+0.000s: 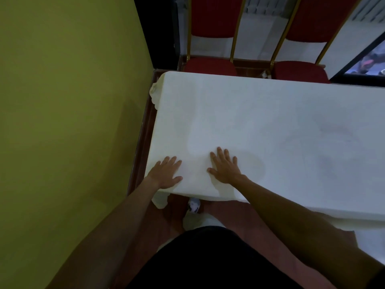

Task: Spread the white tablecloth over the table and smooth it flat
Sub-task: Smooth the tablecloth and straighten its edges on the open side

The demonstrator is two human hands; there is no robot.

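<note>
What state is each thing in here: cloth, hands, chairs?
White tablecloth: spread out, edges hanging, faint wrinkles.
Left hand: open, flat on the cloth near its corner.
Right hand: open, flat on the cloth.
Red chairs: empty, standing beyond the cloth's far edge.

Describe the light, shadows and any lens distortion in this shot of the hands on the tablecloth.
Head view: dim, flat light, no glare; soft grey shadows lie on the tablecloth beside the right hand and between it and the left hand; also in the head view, the wide lens splays the chairs and tilts the wall; everything looks slightly soft.
</note>
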